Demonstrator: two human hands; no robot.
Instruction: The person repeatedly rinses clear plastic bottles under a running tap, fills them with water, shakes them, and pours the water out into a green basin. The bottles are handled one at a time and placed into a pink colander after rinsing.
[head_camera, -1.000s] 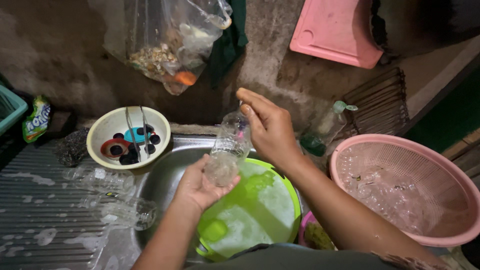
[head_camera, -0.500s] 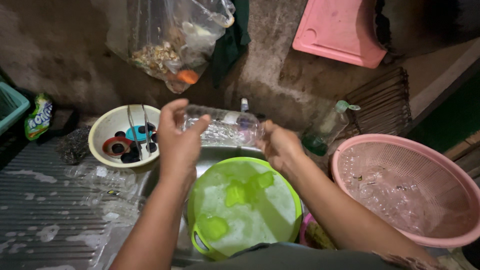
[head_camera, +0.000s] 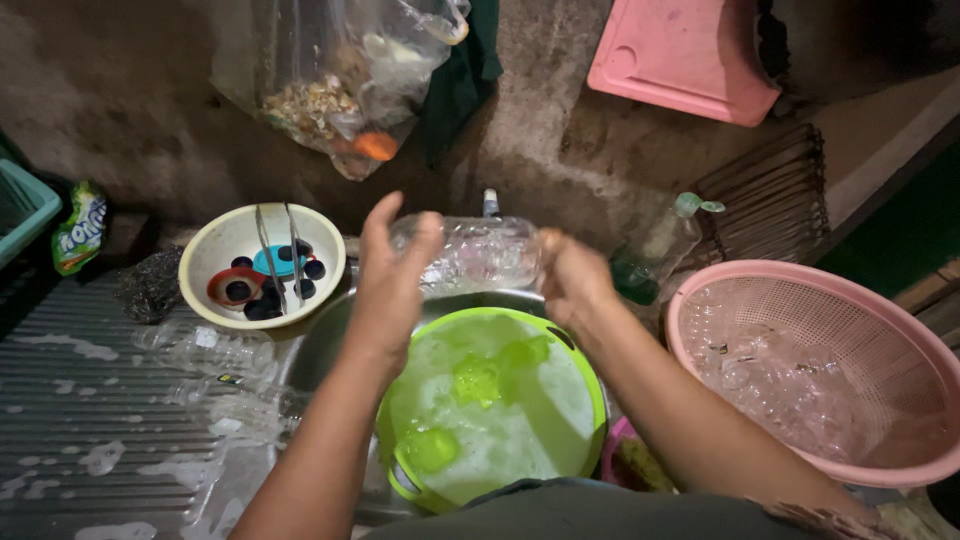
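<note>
nearest, a green basin (head_camera: 560, 350) of soapy water sits in the metal sink (head_camera: 320, 345), right under both forearms. just above it, the left hand (head_camera: 392, 285) and the right hand (head_camera: 572, 280) hold a clear plastic bottle (head_camera: 480, 252) lying on its side in the air between them. the left hand's fingers (head_camera: 378, 222) are spread and cupped around one end of the bottle, thumb up against its side; the right hand's fingers are curled tight around the other end, though the fingertips themselves are hidden behind the hand.

to the left, more clear bottles (head_camera: 205, 350) lie on the wet ribbed draining board (head_camera: 90, 400), just beside the sink. to the right, a pink mesh basket (head_camera: 700, 300) holds a heap of clear plastic pieces.

a little further back on the left, a cream bowl (head_camera: 215, 240) carries dark bottle caps and metal tongs (head_camera: 275, 250), with a steel scouring pad (head_camera: 150, 285) beside it. behind the right hand stands a bottle of green liquid (head_camera: 655, 255) with a pale cap.

farthest off, a clear bag of scraps (head_camera: 340, 80) hangs on the rough wall, and a pink board (head_camera: 680, 55) leans at the top right.
</note>
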